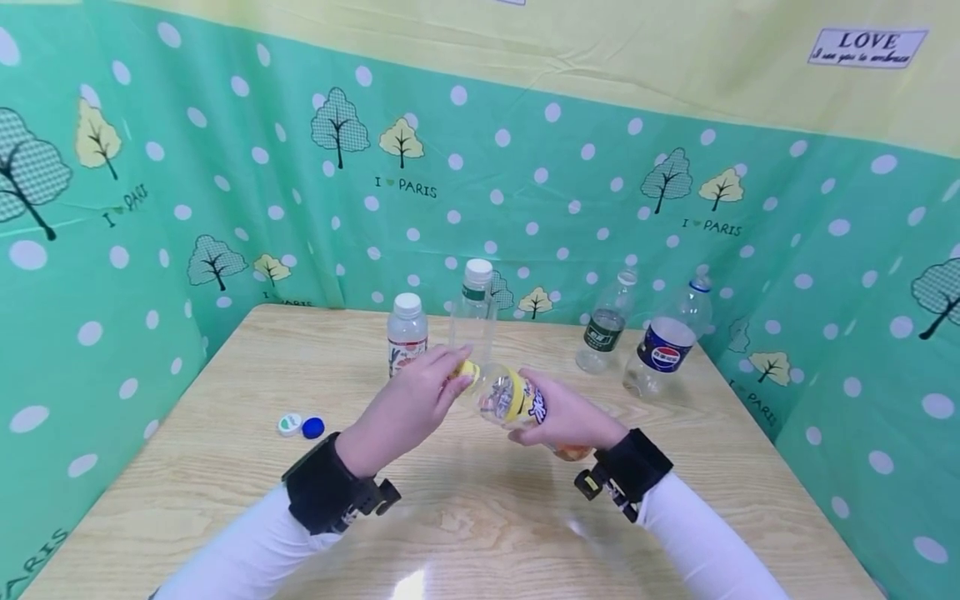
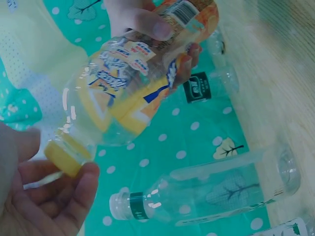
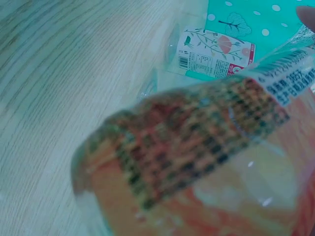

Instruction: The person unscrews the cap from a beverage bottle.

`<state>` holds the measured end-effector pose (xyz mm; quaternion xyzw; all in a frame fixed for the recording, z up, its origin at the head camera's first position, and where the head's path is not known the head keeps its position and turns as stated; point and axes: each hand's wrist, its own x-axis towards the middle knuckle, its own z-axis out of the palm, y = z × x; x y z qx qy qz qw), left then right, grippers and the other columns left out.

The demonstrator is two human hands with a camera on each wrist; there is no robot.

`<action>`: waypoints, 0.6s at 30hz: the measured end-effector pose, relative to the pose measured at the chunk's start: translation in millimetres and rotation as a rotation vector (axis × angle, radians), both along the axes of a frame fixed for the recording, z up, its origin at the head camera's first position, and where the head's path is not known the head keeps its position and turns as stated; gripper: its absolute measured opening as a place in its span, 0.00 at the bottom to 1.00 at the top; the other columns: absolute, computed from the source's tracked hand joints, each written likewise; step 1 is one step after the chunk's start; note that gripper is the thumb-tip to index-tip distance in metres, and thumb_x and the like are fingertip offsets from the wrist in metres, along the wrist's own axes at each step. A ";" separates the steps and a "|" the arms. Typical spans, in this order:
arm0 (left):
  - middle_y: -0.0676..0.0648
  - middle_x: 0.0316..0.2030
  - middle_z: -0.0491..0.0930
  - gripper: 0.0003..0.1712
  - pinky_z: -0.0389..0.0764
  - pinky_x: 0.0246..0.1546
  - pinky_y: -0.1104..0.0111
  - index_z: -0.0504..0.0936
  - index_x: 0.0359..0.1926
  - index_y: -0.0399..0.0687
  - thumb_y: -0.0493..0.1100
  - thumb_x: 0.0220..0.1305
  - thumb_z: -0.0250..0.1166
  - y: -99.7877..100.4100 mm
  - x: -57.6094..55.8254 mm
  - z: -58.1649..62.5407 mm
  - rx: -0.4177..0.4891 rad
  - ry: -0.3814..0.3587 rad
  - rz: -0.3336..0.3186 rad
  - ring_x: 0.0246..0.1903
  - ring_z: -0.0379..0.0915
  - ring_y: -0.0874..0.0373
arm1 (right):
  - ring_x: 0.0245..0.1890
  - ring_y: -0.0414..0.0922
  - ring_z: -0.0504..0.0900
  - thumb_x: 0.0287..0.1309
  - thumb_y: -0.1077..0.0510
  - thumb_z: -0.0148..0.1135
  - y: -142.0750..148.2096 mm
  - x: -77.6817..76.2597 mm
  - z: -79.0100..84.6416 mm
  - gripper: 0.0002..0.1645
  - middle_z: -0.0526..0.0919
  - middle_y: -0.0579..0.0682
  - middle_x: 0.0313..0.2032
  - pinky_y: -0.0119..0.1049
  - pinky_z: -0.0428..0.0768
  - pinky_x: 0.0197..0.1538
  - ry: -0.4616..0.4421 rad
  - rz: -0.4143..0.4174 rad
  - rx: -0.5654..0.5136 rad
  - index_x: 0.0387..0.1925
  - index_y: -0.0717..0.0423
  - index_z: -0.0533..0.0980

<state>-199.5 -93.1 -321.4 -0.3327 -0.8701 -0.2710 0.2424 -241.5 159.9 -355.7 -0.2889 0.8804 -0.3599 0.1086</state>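
My right hand (image 1: 573, 412) grips a clear plastic drink bottle (image 1: 498, 396) with a yellow and orange label around its body. The bottle is tilted over the table, its neck toward my left hand (image 1: 408, 396). Thumb and fingers of that left hand pinch the yellow cap (image 2: 64, 160) at the bottle's neck. In the right wrist view the bottle's orange lower label (image 3: 187, 152) fills much of the picture, blurred.
Behind my hands stand a floral-label bottle (image 1: 407, 337) and a tall clear bottle (image 1: 472, 321), both white-capped. Back right are a green-label bottle (image 1: 603, 329) and a Pepsi bottle (image 1: 666, 346). A white cap (image 1: 289, 424) and a blue cap (image 1: 312, 427) lie left on the wooden table (image 1: 225, 500).
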 end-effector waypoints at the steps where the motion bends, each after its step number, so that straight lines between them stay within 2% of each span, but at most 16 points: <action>1: 0.44 0.50 0.80 0.23 0.82 0.48 0.67 0.73 0.62 0.39 0.39 0.67 0.62 -1.1 -0.4 1.0 0.006 0.005 -0.041 0.47 0.79 0.55 | 0.40 0.42 0.79 0.42 0.57 0.77 0.4 -0.2 0.2 0.39 0.79 0.47 0.42 0.36 0.81 0.44 -0.007 0.000 -0.003 0.56 0.49 0.67; 4: 0.44 0.52 0.80 0.25 0.81 0.51 0.68 0.74 0.60 0.41 0.34 0.62 0.65 -3.9 -2.3 4.1 0.006 0.035 -0.119 0.51 0.78 0.54 | 0.41 0.43 0.79 0.42 0.56 0.77 1.5 -0.4 3.2 0.41 0.79 0.48 0.43 0.37 0.81 0.45 -0.026 0.003 -0.008 0.58 0.49 0.66; 6: 0.45 0.50 0.81 0.22 0.81 0.50 0.68 0.75 0.56 0.41 0.33 0.61 0.66 -4.3 -2.4 6.0 -0.003 0.048 -0.112 0.51 0.79 0.54 | 0.41 0.43 0.79 0.42 0.56 0.77 1.3 -0.2 5.5 0.40 0.79 0.47 0.42 0.37 0.81 0.45 -0.036 0.005 -0.011 0.57 0.49 0.66; 8: 0.48 0.40 0.82 0.14 0.83 0.42 0.71 0.78 0.50 0.41 0.37 0.63 0.65 -3.1 -1.6 5.7 -0.016 0.044 -0.048 0.40 0.81 0.58 | 0.40 0.43 0.79 0.42 0.56 0.77 0.5 0.3 6.6 0.39 0.78 0.47 0.42 0.37 0.81 0.44 -0.033 0.013 -0.013 0.56 0.49 0.66; 10: 0.51 0.28 0.79 0.10 0.81 0.30 0.75 0.78 0.42 0.41 0.43 0.66 0.64 -1.0 -0.3 3.7 -0.027 0.031 0.031 0.28 0.77 0.62 | 0.40 0.43 0.79 0.42 0.57 0.77 -0.5 0.7 6.5 0.38 0.78 0.46 0.42 0.36 0.81 0.43 -0.031 0.015 -0.004 0.55 0.48 0.66; 12: 0.54 0.20 0.71 0.13 0.75 0.21 0.76 0.78 0.35 0.42 0.49 0.67 0.62 0.8 1.5 1.8 -0.038 0.020 0.110 0.19 0.69 0.64 | 0.41 0.42 0.78 0.42 0.56 0.77 -1.5 1.6 6.3 0.40 0.78 0.46 0.42 0.35 0.81 0.43 -0.031 0.012 0.016 0.56 0.47 0.66; 14: 0.55 0.17 0.67 0.15 0.71 0.18 0.76 0.77 0.31 0.44 0.51 0.67 0.62 1.6 2.9 0.3 -0.036 -0.003 0.152 0.16 0.65 0.64 | 0.41 0.42 0.78 0.41 0.54 0.78 -2.1 2.5 5.9 0.41 0.78 0.45 0.42 0.34 0.81 0.43 -0.032 0.004 0.035 0.57 0.47 0.66; 16: 0.53 0.20 0.74 0.16 0.77 0.23 0.73 0.81 0.36 0.42 0.52 0.67 0.61 1.4 3.7 -0.4 -0.030 -0.010 0.154 0.20 0.70 0.63 | 0.41 0.42 0.78 0.41 0.54 0.78 -2.3 3.2 5.4 0.43 0.78 0.46 0.42 0.34 0.81 0.43 -0.039 -0.009 0.041 0.59 0.48 0.65; 18: 0.49 0.30 0.82 0.18 0.83 0.33 0.69 0.82 0.47 0.39 0.50 0.68 0.61 0.3 3.7 -0.1 -0.011 -0.016 0.110 0.30 0.79 0.59 | 0.41 0.43 0.78 0.41 0.54 0.77 -2.1 3.4 4.6 0.44 0.78 0.47 0.42 0.36 0.81 0.44 -0.041 -0.013 0.036 0.60 0.49 0.65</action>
